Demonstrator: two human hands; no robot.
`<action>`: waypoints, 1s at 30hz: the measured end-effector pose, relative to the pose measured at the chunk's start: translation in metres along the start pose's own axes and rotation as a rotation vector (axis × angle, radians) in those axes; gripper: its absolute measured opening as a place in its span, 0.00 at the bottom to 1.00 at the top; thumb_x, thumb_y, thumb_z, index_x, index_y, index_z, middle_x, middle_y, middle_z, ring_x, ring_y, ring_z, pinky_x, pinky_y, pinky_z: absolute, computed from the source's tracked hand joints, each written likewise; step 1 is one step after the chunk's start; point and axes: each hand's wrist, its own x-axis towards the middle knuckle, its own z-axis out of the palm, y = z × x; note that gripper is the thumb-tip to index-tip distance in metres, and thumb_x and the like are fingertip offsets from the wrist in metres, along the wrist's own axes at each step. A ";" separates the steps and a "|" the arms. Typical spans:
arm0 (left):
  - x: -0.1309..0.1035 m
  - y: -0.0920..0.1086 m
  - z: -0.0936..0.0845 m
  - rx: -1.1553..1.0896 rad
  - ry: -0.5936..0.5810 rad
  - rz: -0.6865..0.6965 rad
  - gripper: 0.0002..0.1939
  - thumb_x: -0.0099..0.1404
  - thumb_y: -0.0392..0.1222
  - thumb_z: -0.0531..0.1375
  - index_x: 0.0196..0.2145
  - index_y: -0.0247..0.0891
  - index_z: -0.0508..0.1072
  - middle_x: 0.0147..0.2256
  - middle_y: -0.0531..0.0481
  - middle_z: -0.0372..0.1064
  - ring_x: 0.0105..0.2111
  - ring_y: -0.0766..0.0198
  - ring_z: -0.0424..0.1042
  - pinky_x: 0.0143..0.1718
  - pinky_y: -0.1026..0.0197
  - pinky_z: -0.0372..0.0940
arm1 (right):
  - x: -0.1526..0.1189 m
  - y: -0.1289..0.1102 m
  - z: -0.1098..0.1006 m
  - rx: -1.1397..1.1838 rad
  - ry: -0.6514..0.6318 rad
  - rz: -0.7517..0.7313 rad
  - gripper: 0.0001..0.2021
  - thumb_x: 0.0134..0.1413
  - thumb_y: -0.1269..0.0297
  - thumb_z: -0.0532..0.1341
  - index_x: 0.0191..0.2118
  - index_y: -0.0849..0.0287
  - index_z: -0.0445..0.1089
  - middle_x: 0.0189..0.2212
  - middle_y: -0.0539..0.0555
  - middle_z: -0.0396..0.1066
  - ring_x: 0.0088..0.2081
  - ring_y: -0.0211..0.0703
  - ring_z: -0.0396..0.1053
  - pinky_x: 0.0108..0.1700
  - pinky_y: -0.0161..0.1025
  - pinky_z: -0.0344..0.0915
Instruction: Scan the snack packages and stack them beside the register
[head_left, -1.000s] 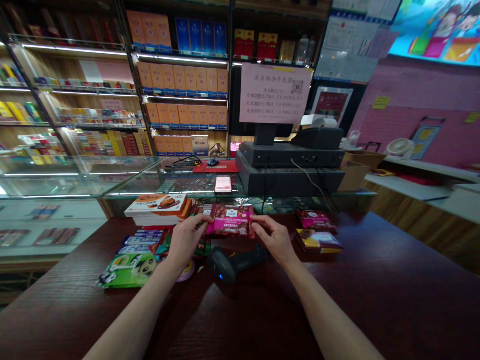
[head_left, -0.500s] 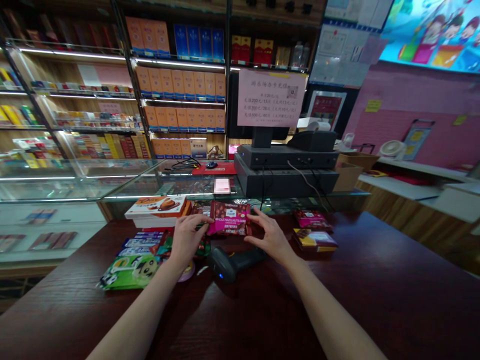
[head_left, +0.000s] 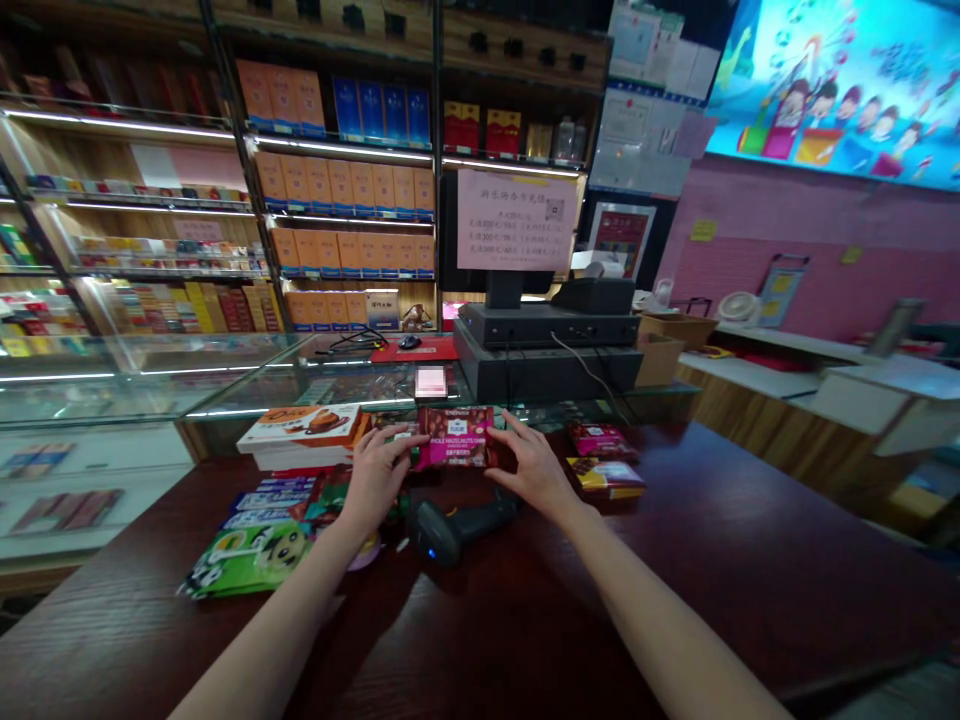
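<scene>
A magenta and brown packet of hazelnut dark chocolate [head_left: 454,437] is tilted up facing me behind the scanner. My left hand [head_left: 377,475] pinches its left end between thumb and fingers. At the opposite end, my right hand [head_left: 534,468] has its fingertips on the packet's edge, the thumb lower down. Just in front of the packet lies a black barcode scanner [head_left: 454,530] with a lit blue light. Left of my left hand are a white and orange Dove box [head_left: 304,428], green panda packets [head_left: 244,560] and blue-purple packets [head_left: 262,505]. My left hand partly covers other dark green packets.
Right of my hands lie another magenta packet [head_left: 598,438] and a yellow-brown packet [head_left: 606,476] on the dark wooden table [head_left: 720,570]. Behind stand a glass counter [head_left: 247,385], a small lit screen [head_left: 430,381] and a black cash register [head_left: 551,350]. Stocked shelves line the back.
The view has turned slightly right and tilted upward. Both hands stay at the packet's ends, and the right fingers sit a little closer on its edge. The other goods lie as before.
</scene>
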 end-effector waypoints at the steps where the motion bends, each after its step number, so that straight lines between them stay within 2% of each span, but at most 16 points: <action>1: 0.001 0.002 -0.001 0.017 -0.019 0.019 0.24 0.61 0.31 0.53 0.50 0.51 0.77 0.53 0.49 0.74 0.58 0.56 0.68 0.64 0.39 0.53 | 0.000 0.002 -0.002 -0.011 0.003 0.003 0.28 0.52 0.63 0.69 0.59 0.56 0.66 0.64 0.66 0.61 0.66 0.56 0.58 0.60 0.56 0.61; 3: 0.002 0.007 -0.001 0.042 -0.059 0.061 0.29 0.60 0.29 0.51 0.54 0.52 0.74 0.56 0.50 0.72 0.62 0.57 0.63 0.67 0.36 0.45 | 0.000 0.005 -0.005 -0.030 0.011 0.006 0.28 0.52 0.63 0.69 0.59 0.57 0.66 0.63 0.66 0.62 0.66 0.56 0.58 0.60 0.56 0.61; 6: 0.005 0.016 -0.002 0.074 -0.104 0.109 0.27 0.64 0.33 0.52 0.57 0.51 0.71 0.58 0.49 0.70 0.66 0.56 0.58 0.68 0.32 0.35 | 0.000 0.010 -0.011 -0.046 0.030 0.004 0.29 0.52 0.65 0.69 0.60 0.58 0.66 0.62 0.66 0.64 0.66 0.56 0.57 0.60 0.56 0.61; 10: 0.011 0.031 -0.001 0.135 -0.124 0.184 0.23 0.66 0.44 0.59 0.59 0.50 0.69 0.56 0.47 0.72 0.67 0.51 0.55 0.67 0.28 0.31 | -0.003 0.016 -0.021 -0.074 0.050 0.031 0.28 0.52 0.65 0.69 0.59 0.59 0.66 0.64 0.68 0.61 0.66 0.57 0.58 0.60 0.57 0.61; 15: 0.023 0.049 0.005 0.188 -0.088 0.299 0.27 0.63 0.41 0.65 0.59 0.50 0.68 0.54 0.48 0.74 0.68 0.47 0.53 0.65 0.25 0.25 | -0.010 0.025 -0.033 -0.109 0.061 0.064 0.28 0.52 0.64 0.69 0.59 0.61 0.67 0.64 0.70 0.60 0.66 0.58 0.57 0.61 0.57 0.60; 19: 0.032 0.064 0.016 0.174 -0.058 0.356 0.26 0.64 0.38 0.63 0.59 0.50 0.69 0.52 0.48 0.76 0.67 0.47 0.53 0.66 0.25 0.24 | -0.016 0.035 -0.044 -0.124 0.081 0.106 0.28 0.52 0.64 0.69 0.59 0.58 0.67 0.65 0.68 0.58 0.66 0.58 0.58 0.61 0.57 0.60; 25: 0.044 0.084 0.036 0.193 -0.088 0.430 0.23 0.66 0.38 0.61 0.59 0.48 0.69 0.53 0.50 0.75 0.69 0.47 0.50 0.65 0.25 0.20 | -0.027 0.057 -0.061 -0.180 0.068 0.144 0.27 0.51 0.64 0.69 0.57 0.60 0.68 0.66 0.70 0.57 0.65 0.59 0.59 0.61 0.58 0.60; 30: 0.054 0.102 0.054 0.178 -0.082 0.457 0.24 0.66 0.37 0.61 0.59 0.46 0.67 0.53 0.49 0.75 0.68 0.49 0.51 0.67 0.27 0.22 | -0.036 0.077 -0.074 -0.192 0.076 0.170 0.27 0.52 0.64 0.68 0.59 0.58 0.67 0.66 0.69 0.57 0.66 0.58 0.57 0.61 0.58 0.60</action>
